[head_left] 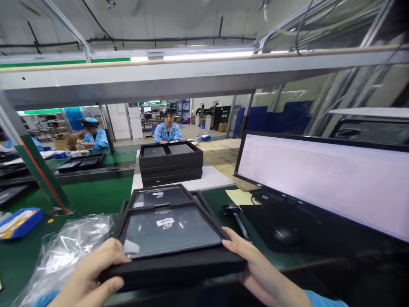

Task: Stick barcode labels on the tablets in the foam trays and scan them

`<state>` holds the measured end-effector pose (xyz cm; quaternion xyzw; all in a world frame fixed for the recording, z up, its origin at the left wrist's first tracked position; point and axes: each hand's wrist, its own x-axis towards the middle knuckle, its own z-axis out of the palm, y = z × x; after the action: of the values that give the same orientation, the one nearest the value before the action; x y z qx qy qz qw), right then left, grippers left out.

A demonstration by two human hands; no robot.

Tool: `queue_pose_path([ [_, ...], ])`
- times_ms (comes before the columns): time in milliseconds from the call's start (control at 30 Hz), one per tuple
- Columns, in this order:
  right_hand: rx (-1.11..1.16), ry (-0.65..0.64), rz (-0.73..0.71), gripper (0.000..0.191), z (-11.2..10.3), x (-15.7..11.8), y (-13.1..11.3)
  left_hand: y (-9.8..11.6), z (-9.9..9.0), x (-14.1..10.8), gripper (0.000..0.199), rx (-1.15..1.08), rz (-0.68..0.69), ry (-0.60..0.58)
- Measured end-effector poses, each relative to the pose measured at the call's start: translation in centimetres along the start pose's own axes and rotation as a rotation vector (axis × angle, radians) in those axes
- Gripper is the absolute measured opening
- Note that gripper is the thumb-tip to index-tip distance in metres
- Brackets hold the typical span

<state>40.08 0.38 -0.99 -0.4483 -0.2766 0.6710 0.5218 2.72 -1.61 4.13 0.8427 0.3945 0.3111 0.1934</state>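
The left hand's fingers [115,251] gripped the black tray [179,265] at seven o'clock, the right hand's fingers [230,238] at five; the tray held two flat panels [172,232]. A scanner [238,219] lay at one o'clock.

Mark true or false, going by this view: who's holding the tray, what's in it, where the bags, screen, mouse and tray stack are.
1. Both the left hand and right hand hold the near black tray. True.
2. That tray carries just one flat panel. False: it carries two, a near panel and a far panel.
3. Clear plastic bags lie left of the tray. True.
4. The monitor is dark. False: its screen is lit.
5. The mouse is on the black mat. True.
6. The tray stack sits on the bags. False: it stands beyond the held tray.
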Motion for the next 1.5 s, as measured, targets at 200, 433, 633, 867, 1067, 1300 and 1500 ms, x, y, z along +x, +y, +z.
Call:
queue_pose_path([
  [200,-0.456,0.121,-0.345,0.067,-5.3,3.3,-0.9,-1.2,4.8,6.2,0.035,-0.134,0.013,0.029],
  [433,-1.576,-0.154,-1.029,0.067,-8.9,5.6,1.3,-2.1,12.4,4.7,0.022,0.042,-0.088,-0.15],
  [633,-1.875,-0.331,-1.358,0.051,-9.3,8.8,2.4,-1.2,12.6,6.5,0.027,0.283,-0.258,-0.377],
  [867,-1.829,-0.405,-1.364,0.05,-9.4,11.3,-0.5,-1.6,12.4,10.2,0.027,0.413,-0.267,-0.475],
  [1067,-1.866,-0.422,-1.29,0.059,-8.6,13.4,-1.0,-4.1,12.7,12.1,0.032,0.47,-0.176,-0.498],
  [1300,-1.86,-0.327,-1.054,0.064,-6.1,18.5,-4.5,-7.7,9.9,17.5,0.033,0.477,-0.065,-0.309],
  [1500,-2.033,-0.167,-0.738,0.052,-1.3,27.0,-8.4,-15.0,9.5,24.9,0.04,0.549,-0.099,-0.22],
])
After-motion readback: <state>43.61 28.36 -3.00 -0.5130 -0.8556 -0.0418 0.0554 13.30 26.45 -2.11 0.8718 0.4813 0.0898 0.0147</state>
